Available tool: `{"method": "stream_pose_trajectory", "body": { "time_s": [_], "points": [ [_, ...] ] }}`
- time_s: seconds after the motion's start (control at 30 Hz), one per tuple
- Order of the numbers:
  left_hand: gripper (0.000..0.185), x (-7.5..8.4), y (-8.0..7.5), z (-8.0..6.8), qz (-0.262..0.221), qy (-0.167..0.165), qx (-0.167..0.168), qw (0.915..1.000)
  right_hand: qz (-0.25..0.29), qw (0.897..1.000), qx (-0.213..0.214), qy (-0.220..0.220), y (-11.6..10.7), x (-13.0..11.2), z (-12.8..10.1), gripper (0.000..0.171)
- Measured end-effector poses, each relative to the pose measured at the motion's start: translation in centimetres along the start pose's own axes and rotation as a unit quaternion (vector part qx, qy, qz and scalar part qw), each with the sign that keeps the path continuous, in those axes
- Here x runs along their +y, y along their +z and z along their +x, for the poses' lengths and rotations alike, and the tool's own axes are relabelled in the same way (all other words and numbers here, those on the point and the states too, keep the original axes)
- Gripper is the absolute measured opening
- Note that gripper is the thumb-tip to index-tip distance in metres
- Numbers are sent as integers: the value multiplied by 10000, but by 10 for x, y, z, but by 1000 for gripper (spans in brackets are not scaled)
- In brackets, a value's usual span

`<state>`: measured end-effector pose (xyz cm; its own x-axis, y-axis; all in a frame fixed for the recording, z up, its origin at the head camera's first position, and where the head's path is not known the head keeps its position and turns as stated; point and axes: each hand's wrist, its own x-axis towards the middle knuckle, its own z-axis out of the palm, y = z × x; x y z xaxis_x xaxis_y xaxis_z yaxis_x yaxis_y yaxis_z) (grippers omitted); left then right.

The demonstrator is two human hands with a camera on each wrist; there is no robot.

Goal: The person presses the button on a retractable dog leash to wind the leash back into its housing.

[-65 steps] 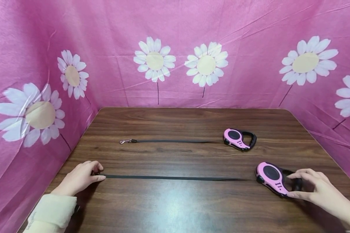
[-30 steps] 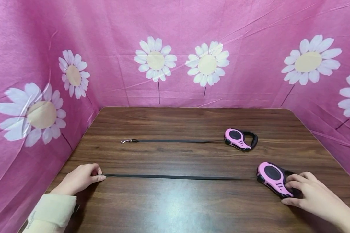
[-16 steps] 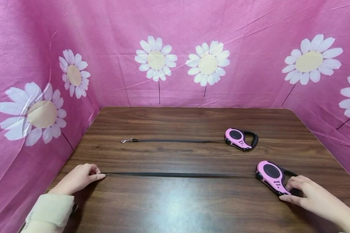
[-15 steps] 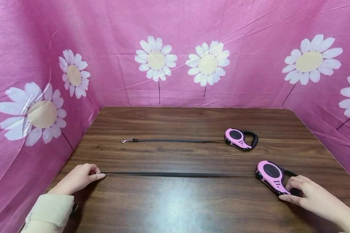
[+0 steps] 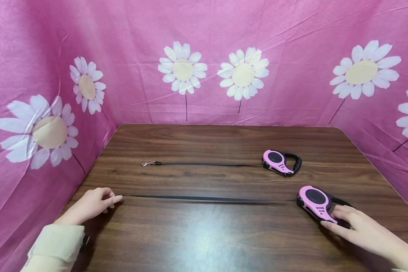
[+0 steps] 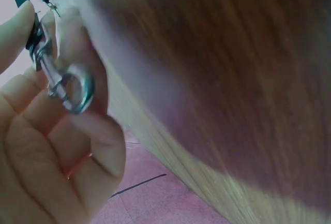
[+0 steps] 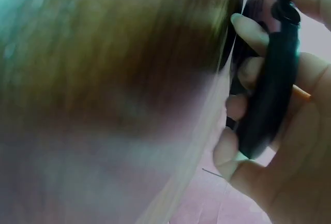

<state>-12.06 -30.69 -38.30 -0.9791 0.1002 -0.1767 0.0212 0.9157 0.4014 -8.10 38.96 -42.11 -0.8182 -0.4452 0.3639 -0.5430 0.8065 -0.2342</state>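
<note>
The left hand [image 5: 90, 204] pinches the metal snap hook [image 6: 64, 87]; the right hand [image 5: 351, 226] grips the near leash housing [image 5: 314, 202]. Releasing the hook risks the taut tape [image 5: 204, 198] whipping back along the table's [image 5: 204, 241] front edge.

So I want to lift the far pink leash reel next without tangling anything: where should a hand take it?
Probably by the black loop handle of the far reel, coming from the right: the handle faces right and stands free, while its strap runs left.

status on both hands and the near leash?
Left hand pinches metal clip. Right hand grips near leash housing. Strap stretched straight between. Second leash clear behind.
</note>
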Motion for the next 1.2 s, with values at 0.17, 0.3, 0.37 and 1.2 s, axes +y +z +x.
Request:
{"method": "stream_pose_trajectory", "body": {
  "time_s": [0.17,0.3,0.37,1.2],
  "points": [
    [31,1,-2,3,-58,-108,78,9999,-153,9992,338,-171,0,2,5,35],
    [31,2,-3,4,45,21,276,9996,-444,9970,634,-94,-3,2,11,31],
    [30,3,-3,5,101,65,344,9993,-583,9953,777,-67,-5,2,15,33],
    [39,6,-7,7,182,-197,1201,9924,-116,9882,1526,-44,-15,3,33,40]
  ]
}}
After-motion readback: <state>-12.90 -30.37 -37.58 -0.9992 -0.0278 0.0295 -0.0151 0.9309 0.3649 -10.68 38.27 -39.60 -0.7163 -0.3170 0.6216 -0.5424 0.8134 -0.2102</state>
